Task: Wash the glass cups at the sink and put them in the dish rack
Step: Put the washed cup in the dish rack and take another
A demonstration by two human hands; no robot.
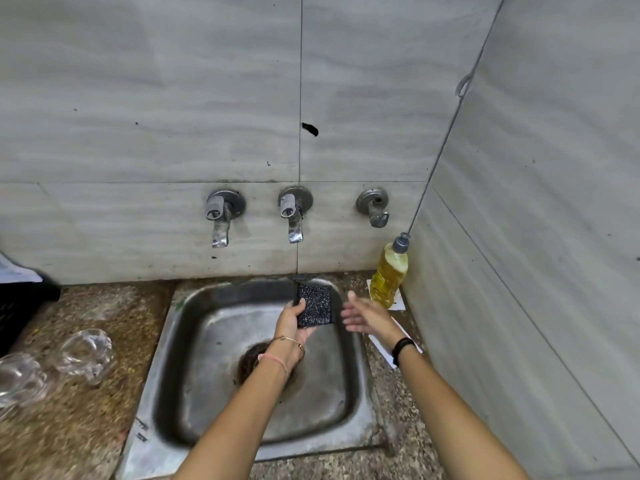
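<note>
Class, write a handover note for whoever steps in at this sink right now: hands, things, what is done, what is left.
Left hand holds the scrub pad over the sink. Right hand open, empty, beside it. Glass cups lie on the counter left of the sink; soap bottle stands at the right corner. Done: pad in hand. Left: wash every cup, rack them.

The scrub pad [314, 305] is near-black, flecked all over with pale specks. The sink [194, 341] is dull grey steel, rusty brown at the drain [247, 362]. Around it the surface [86, 427] is mottled brown and tan stone. The wall tiles [173, 98] are pale grey with faint wavy streaks. The bottle [389, 271] shows yellow under a grey cap. The glass cups [86, 353] are clear, and the crate [20, 306] is black.
</note>
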